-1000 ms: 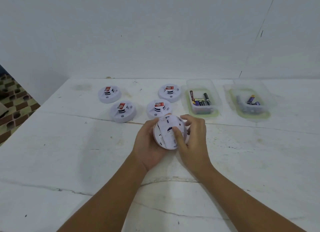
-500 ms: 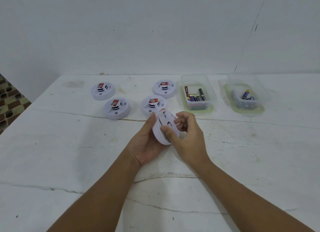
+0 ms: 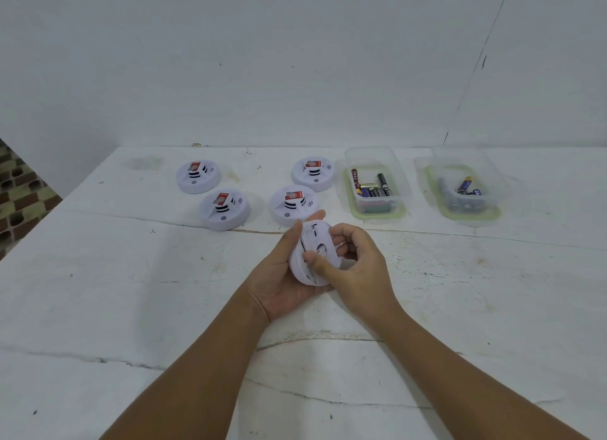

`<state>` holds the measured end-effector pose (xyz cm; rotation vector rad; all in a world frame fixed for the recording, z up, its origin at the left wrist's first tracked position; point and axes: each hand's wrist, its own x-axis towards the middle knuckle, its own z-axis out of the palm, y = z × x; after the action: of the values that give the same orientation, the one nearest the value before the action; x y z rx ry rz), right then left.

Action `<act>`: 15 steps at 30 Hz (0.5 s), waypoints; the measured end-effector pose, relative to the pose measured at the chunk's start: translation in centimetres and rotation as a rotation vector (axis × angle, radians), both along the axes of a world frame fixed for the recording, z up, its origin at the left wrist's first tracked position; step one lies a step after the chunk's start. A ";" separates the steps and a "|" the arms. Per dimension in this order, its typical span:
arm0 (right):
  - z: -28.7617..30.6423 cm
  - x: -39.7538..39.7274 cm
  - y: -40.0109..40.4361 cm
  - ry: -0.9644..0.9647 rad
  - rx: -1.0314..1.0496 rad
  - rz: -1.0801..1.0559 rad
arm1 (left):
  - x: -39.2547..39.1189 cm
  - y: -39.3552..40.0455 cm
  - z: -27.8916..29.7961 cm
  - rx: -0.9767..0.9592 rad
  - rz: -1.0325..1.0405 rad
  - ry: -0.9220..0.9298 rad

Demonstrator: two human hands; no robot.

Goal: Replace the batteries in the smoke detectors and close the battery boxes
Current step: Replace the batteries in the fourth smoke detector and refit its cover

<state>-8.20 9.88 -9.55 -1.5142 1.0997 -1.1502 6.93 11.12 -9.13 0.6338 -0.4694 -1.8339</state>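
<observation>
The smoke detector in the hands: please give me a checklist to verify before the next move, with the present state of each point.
1. Left hand holds the held smoke detector: ok.
2. Right hand thumb rests on its back: ok.
3. Battery cover open: cannot tell.
4. Left battery box holds batteries and is open: ok.
5. Right battery box is open: ok.
6. Four other detectors lie apart on the table: ok.

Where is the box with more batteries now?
In the head view, the fuller battery box stands at the table's far right, between the far-right smoke detector and the other battery box.
</observation>
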 end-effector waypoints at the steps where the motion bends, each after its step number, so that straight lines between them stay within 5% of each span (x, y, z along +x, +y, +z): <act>1: 0.1 0.0 0.0 0.011 -0.019 0.009 | 0.0 0.0 0.0 0.008 0.003 0.000; 10: 0.4 -0.5 -0.1 0.146 -0.193 0.106 | 0.0 0.0 -0.2 0.059 0.020 0.026; 15: 1.0 -0.7 -0.9 -0.164 -0.051 -0.044 | 0.4 -0.4 -0.3 0.134 0.048 0.085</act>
<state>-8.95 9.02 -8.56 -1.4126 1.0032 -1.3174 7.33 10.73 -9.47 0.6490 -0.2741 -1.8499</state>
